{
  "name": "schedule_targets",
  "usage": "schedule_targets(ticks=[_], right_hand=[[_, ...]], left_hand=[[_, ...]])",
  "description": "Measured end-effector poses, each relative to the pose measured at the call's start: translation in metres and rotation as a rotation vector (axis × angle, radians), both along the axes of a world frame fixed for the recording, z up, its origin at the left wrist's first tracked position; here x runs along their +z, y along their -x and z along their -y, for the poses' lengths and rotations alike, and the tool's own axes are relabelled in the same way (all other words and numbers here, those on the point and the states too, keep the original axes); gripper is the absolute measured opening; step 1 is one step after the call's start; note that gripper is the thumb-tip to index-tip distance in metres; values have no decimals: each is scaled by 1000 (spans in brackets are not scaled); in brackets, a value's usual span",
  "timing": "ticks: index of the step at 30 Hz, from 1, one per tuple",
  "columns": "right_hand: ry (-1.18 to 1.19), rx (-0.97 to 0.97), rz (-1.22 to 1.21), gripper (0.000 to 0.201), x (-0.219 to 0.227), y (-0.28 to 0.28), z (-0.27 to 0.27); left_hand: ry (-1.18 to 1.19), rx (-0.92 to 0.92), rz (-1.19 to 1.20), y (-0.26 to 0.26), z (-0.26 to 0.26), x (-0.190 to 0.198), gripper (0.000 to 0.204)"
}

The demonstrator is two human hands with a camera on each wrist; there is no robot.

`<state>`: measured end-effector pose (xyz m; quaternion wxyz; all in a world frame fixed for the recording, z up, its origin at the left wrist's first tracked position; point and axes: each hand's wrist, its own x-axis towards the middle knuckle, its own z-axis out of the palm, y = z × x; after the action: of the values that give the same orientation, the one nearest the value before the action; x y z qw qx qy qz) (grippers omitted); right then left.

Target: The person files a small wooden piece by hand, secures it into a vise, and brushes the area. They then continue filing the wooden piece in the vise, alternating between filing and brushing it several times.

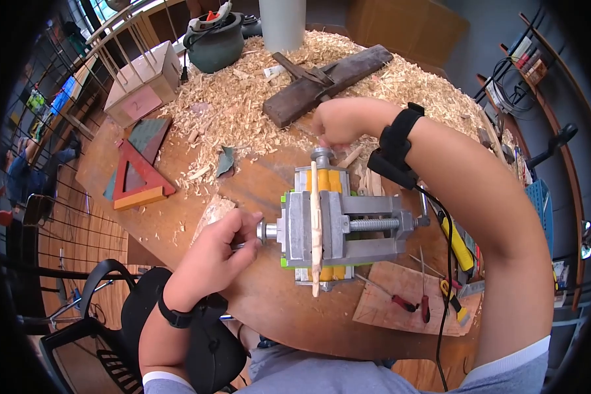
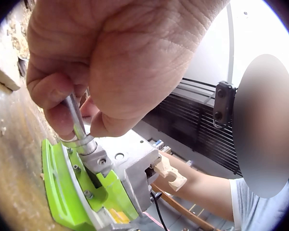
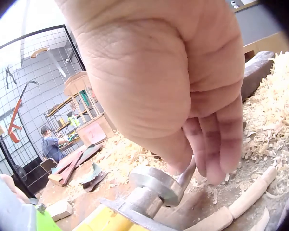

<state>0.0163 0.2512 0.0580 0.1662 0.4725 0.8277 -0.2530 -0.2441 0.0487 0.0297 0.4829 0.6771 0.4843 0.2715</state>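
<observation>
A grey cross-slide vise (image 1: 298, 226) with yellow and green parts stands on the wooden table. Clamped in its jaws is a slim carved wooden stick (image 1: 316, 233), whose notched end (image 2: 172, 174) shows in the left wrist view. My left hand (image 1: 218, 253) grips the metal crank handle (image 2: 75, 115) at the vise's left side, fingers curled round it. On the far side, my right hand (image 1: 344, 121) pinches the small handle (image 3: 187, 174) of another crank, beside its round metal collar (image 3: 156, 185). A carved wooden piece (image 3: 253, 192) lies on the table near that hand.
Wood shavings (image 1: 236, 111) cover the table's far half, with a dark wooden plane (image 1: 328, 85) on them. Left lies a red triangular square (image 1: 137, 177). Carving tools (image 1: 425, 308) rest on a board (image 1: 374, 305) at front right. A black chair (image 1: 151, 308) stands left.
</observation>
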Motion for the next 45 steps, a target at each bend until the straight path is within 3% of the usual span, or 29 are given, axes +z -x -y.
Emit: schedule_targets(ticks=[1, 6, 8, 10, 14, 16, 18, 20, 22, 24, 28, 30, 32, 33, 36, 40, 42, 44, 45], right_hand=[[-23, 73, 109, 16, -2, 3, -1], [-139, 295, 176, 16, -10, -12, -12], [203, -214, -223, 15, 4, -25, -12], [201, -260, -319, 14, 9, -25, -9], [177, -167, -386, 16, -4, 3, -9], [-59, 90, 136, 18, -21, 24, -15], [-27, 90, 99, 20, -22, 15, -20], [136, -86, 154, 20, -19, 5, -25], [182, -90, 118, 19, 2, -5, -22], [336, -235, -228, 18, 9, -15, -26], [370, -169, -326, 16, -6, -2, -28], [283, -76, -221, 16, -11, 8, -25], [243, -115, 27, 15, -16, 13, -26], [220, -32, 159, 15, -12, 12, -29], [301, -105, 80, 16, 8, -1, -33], [334, -177, -216, 17, 13, 3, -30], [300, -117, -204, 18, -4, 12, -32], [172, -43, 218, 18, -14, 22, -29], [193, -51, 184, 18, -11, 19, -30]], left_hand=[[-30, -22, -4, 1, 0, -1, 15], [-45, -23, 7, 1, 0, -3, 15], [-51, -23, -1, 2, 1, -4, 15], [-83, -28, -23, 1, 1, -2, 15], [22, -3, -48, 1, 1, 0, 16], [1, -8, -58, 1, 0, 2, 22], [-43, -24, -61, 3, -1, 0, 23], [-84, -40, -65, 4, -2, 0, 25], [-97, -79, -53, 4, -3, 1, 27], [-90, -77, -46, 2, -4, 3, 27], [-73, -88, -60, 3, -6, 5, 29], [-51, -76, -60, 2, -6, 6, 29], [-26, -59, -61, 3, -6, 5, 29], [-51, -73, -57, 4, -5, 4, 31], [-97, -95, -59, 5, -6, 3, 33], [-74, -93, -98, 2, -9, 8, 30], [-31, -88, -94, 1, -9, 10, 30], [12, -72, -88, 1, -9, 11, 30], [-9, -80, -91, 1, -10, 12, 30]])
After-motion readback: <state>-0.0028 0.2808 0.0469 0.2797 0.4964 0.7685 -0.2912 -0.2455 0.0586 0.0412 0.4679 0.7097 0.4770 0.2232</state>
